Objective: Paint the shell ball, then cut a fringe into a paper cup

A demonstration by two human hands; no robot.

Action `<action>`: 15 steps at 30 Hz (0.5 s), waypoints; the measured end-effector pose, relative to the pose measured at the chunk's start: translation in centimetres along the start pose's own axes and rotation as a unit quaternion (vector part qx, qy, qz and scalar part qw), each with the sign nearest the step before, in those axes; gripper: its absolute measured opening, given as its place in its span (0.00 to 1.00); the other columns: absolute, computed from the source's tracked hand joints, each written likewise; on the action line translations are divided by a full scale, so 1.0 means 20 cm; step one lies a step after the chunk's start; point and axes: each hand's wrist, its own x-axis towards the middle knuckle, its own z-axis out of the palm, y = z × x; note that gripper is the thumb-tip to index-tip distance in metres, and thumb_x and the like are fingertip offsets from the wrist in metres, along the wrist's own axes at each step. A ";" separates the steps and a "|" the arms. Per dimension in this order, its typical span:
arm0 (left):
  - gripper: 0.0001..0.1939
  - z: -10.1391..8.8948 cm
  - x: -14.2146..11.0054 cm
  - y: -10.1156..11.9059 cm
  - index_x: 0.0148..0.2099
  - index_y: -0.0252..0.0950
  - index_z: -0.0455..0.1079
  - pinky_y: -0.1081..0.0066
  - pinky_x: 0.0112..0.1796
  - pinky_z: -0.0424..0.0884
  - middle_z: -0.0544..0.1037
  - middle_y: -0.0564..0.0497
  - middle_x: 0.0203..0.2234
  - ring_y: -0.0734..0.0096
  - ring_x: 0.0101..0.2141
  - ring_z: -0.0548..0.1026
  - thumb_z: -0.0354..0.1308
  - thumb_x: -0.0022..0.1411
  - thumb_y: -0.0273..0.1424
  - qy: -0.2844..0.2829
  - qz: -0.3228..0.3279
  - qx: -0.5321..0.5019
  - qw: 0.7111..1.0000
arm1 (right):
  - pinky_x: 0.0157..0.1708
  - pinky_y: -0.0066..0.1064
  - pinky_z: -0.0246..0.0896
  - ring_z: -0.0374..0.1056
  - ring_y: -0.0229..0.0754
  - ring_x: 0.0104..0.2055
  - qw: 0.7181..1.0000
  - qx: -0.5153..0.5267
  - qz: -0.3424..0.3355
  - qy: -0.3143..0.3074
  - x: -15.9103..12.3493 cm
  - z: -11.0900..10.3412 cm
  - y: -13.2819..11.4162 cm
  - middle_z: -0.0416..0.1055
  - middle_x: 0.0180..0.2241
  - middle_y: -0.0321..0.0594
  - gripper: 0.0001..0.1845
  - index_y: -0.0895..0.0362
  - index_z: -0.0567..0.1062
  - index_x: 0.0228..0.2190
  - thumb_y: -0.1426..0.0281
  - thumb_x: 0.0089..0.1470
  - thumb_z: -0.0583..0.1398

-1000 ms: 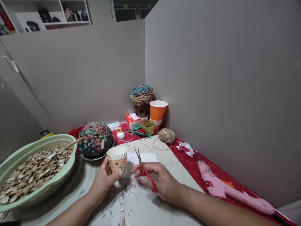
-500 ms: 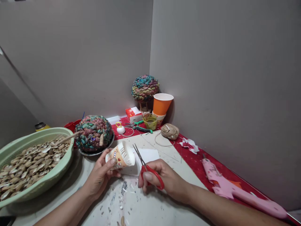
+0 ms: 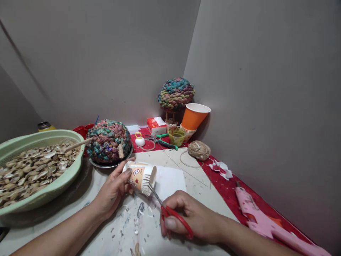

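Note:
My left hand (image 3: 114,188) is closed round a printed paper cup (image 3: 137,177), which lies tipped on its side with its mouth toward the right. Short slits run along the cup's white rim. Red-handled scissors (image 3: 173,217) sit in my right hand (image 3: 189,217), fingers through the loops. Their blade tips are at the slit rim, touching it or just in front; I cannot tell which. A sheet of white paper (image 3: 173,179) lies on the table behind the cup and scissors.
To the left stands a green basket (image 3: 66,181) of nut shells. A dish holds a braided, coloured dome (image 3: 108,142). Farther back are pliers (image 3: 165,142), an orange cup (image 3: 195,117), a twine ball (image 3: 199,150) and another braided dome (image 3: 177,94). A pink glue gun (image 3: 255,209) lies right.
The cup has turned from upright onto its side, rim toward the right. The scissors have come to its rim. My view has tilted down and shifted left.

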 end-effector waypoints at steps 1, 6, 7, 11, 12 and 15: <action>0.23 0.00 0.00 0.00 0.58 0.40 0.70 0.77 0.26 0.68 0.77 0.51 0.37 0.77 0.28 0.71 0.65 0.62 0.37 -0.002 0.001 -0.003 1.000 | 0.17 0.21 0.47 0.54 0.29 0.18 1.000 -0.001 -0.001 -0.003 0.00 0.00 0.00 0.66 0.18 0.34 0.33 0.65 0.80 0.25 0.43 0.47 0.67; 0.17 -0.01 0.00 0.00 0.50 0.37 0.74 0.73 0.35 0.72 0.80 0.49 0.40 0.69 0.35 0.76 0.65 0.59 0.35 0.000 0.010 -0.016 1.000 | 0.16 0.21 0.45 0.53 0.29 0.17 0.999 -0.028 -0.032 -0.003 -0.01 0.00 0.00 0.63 0.17 0.33 0.32 0.64 0.77 0.24 0.44 0.49 0.66; 0.16 -0.01 0.00 0.00 0.49 0.37 0.75 0.72 0.36 0.72 0.80 0.49 0.40 0.68 0.36 0.76 0.66 0.59 0.34 0.000 0.011 -0.023 1.000 | 0.16 0.21 0.45 0.52 0.29 0.18 0.999 -0.034 -0.041 0.000 -0.01 0.00 0.00 0.62 0.16 0.33 0.33 0.64 0.77 0.23 0.43 0.50 0.65; 0.15 -0.01 0.00 0.00 0.48 0.38 0.75 0.72 0.38 0.73 0.81 0.51 0.38 0.69 0.35 0.76 0.67 0.57 0.32 -0.001 0.005 -0.046 0.999 | 0.17 0.21 0.47 0.52 0.29 0.18 0.997 -0.043 -0.057 0.014 -0.01 0.00 0.00 0.60 0.15 0.33 0.34 0.64 0.76 0.22 0.42 0.51 0.63; 0.15 -0.01 0.01 0.00 0.48 0.38 0.75 0.72 0.38 0.73 0.81 0.51 0.38 0.70 0.35 0.76 0.67 0.57 0.32 -0.002 0.004 -0.049 0.999 | 0.17 0.21 0.47 0.52 0.29 0.17 0.997 -0.043 -0.055 0.015 -0.01 0.00 0.00 0.60 0.15 0.33 0.34 0.64 0.76 0.22 0.43 0.51 0.64; 0.15 0.00 0.01 0.00 0.49 0.37 0.75 0.72 0.40 0.73 0.81 0.51 0.39 0.70 0.37 0.77 0.65 0.58 0.31 -0.005 0.003 -0.056 0.998 | 0.18 0.22 0.48 0.54 0.30 0.18 0.998 -0.048 -0.046 0.016 -0.01 0.00 0.02 0.64 0.17 0.36 0.33 0.64 0.76 0.23 0.43 0.50 0.64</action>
